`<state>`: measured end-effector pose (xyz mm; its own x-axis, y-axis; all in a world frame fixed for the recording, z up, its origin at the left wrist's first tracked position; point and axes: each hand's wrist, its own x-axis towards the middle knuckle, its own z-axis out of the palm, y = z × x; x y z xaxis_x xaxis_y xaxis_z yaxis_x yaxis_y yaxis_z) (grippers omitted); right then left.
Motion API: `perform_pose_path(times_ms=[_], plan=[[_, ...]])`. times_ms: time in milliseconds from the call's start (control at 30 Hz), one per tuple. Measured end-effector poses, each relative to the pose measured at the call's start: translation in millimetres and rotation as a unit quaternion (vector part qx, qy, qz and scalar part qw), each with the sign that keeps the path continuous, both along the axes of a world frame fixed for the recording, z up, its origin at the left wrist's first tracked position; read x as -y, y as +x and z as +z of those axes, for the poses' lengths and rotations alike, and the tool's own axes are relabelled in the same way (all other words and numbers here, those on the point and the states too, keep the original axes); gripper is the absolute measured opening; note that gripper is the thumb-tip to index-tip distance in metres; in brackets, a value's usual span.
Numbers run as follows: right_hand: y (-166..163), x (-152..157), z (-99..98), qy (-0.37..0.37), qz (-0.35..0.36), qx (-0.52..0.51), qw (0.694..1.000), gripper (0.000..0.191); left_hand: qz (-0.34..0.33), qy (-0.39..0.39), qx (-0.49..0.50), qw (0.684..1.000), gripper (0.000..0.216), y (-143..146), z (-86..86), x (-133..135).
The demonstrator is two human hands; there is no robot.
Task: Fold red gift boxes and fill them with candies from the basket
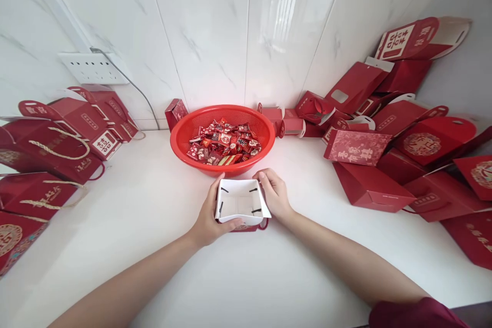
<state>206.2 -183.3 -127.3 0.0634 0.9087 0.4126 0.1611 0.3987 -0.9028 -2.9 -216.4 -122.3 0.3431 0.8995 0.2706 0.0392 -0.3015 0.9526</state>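
Note:
Both hands are on a small red gift box with its top open toward me. Inside it is white, and dark cord ends stick through the walls; I see no candy in it. My left hand wraps the left side, thumb along the near edge. My right hand pinches the upper right edge between thumb and fingers. A red cord handle shows at the box's lower right. Just beyond stands a red plastic basket holding many wrapped candies.
Red gift boxes are stacked at the left, some with rope handles. A larger heap of red boxes leans at the right. A power strip with a cable is on the tiled wall behind the white table.

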Motion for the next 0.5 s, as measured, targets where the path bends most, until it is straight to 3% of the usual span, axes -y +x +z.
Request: perform_pose_path(times_ms=[133, 233, 333, 367, 400, 500], plan=[[21, -6, 43.9, 0.192, -0.074, 0.102, 0.973, 0.019, 0.0, 0.014, 0.017, 1.0, 0.096, -8, 3.2, -12], [25, -27, 86.7, 0.201, -0.066, 0.165, 0.963, 0.019, 0.011, 0.013, 0.013, 1.0, 0.091, -11, 3.4, -15], [15, -69, 117.4, 0.075, 0.031, 0.257, 0.963, 0.024, 0.018, 0.012, 0.012, 1.0, 0.091, -12, 2.6, -14], [9, -86, 122.9, -0.004, 0.086, 0.319, 0.944, 0.028, 0.018, 0.01, 0.013, 1.0, 0.091, -12, 2.2, -13], [3, -104, 125.9, -0.088, 0.149, 0.391, 0.904, 0.032, 0.017, 0.006, 0.014, 1.0, 0.091, -12, 1.7, -12], [-16, -149, 122.6, -0.161, 0.187, 0.478, 0.843, 0.024, 0.007, -0.008, 0.017, 1.0, 0.094, -13, 0.6, -12]])
